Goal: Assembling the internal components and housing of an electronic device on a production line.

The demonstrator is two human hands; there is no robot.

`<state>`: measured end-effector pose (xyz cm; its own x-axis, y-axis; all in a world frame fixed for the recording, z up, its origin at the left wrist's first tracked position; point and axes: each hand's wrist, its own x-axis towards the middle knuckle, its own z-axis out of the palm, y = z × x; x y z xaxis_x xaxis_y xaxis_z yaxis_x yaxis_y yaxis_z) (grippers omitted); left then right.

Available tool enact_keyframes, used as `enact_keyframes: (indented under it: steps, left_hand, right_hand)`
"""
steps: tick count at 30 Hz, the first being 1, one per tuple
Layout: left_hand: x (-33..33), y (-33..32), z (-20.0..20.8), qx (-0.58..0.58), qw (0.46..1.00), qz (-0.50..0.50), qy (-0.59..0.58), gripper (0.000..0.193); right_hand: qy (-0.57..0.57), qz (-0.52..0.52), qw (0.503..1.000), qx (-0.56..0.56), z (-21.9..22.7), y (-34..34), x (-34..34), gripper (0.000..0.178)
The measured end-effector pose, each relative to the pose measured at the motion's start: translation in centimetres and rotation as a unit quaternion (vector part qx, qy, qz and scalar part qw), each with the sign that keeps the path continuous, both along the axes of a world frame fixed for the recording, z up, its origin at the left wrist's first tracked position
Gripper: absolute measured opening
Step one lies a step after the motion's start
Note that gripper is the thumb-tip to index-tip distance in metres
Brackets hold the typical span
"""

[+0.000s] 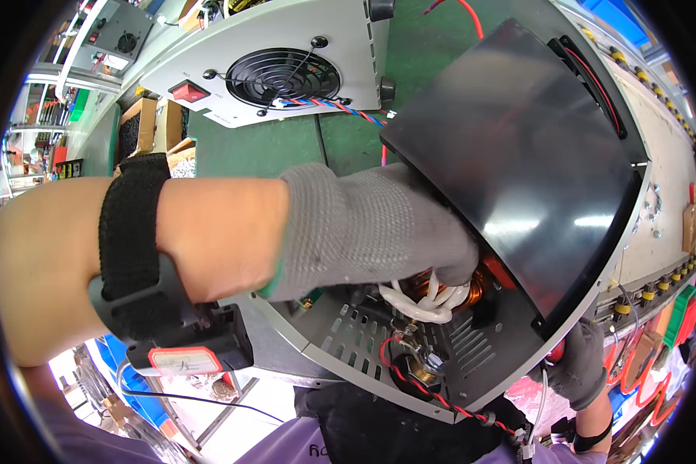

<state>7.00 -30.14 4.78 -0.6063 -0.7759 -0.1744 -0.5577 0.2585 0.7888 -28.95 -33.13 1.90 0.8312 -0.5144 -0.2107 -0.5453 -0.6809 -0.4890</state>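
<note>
My left hand (448, 247), in a grey knitted glove, reaches into an opened grey metal case (348, 363) from the left. It goes under a glossy black panel (518, 178), and its fingertips are hidden there. Just below the hand are a copper-wound coil (470, 298) and thick white sleeved leads (417, 305). My right hand (584, 363), gloved in grey too, is at the outer right side of the case. Its fingers look curled beside a small red part (555, 353); what they hold is mostly hidden. A twisted red and black wire (425, 390) hangs over the near edge.
Another grey case (209, 69) with a black fan grille (284, 77) and a red switch (188, 92) stands on the green bench (240, 147) at the far left. Cardboard boxes (166, 124) sit beyond my left forearm. A rail of rollers (649, 294) runs along the right.
</note>
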Motion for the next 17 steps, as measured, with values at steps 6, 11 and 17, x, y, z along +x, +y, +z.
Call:
enact_keyframes:
  steps: [6,11,17]
  left_hand:
    - [-0.35,-0.14,0.49,-0.018,0.997,-0.001,-0.074,0.018]
    - [-0.29,0.05,0.72,-0.027,0.997,0.014,-0.076,0.017]
    - [0.00,-0.22,0.98,0.002,0.999,0.013,-0.045,0.015]
  right_hand:
    - [-0.005,0.003,1.000,0.006,-0.01,-0.20,0.30,0.072]
    - [0.007,0.010,1.000,-0.023,0.02,-0.10,0.40,0.074]
    - [0.004,0.017,0.999,-0.031,-0.10,-0.17,0.33,0.074]
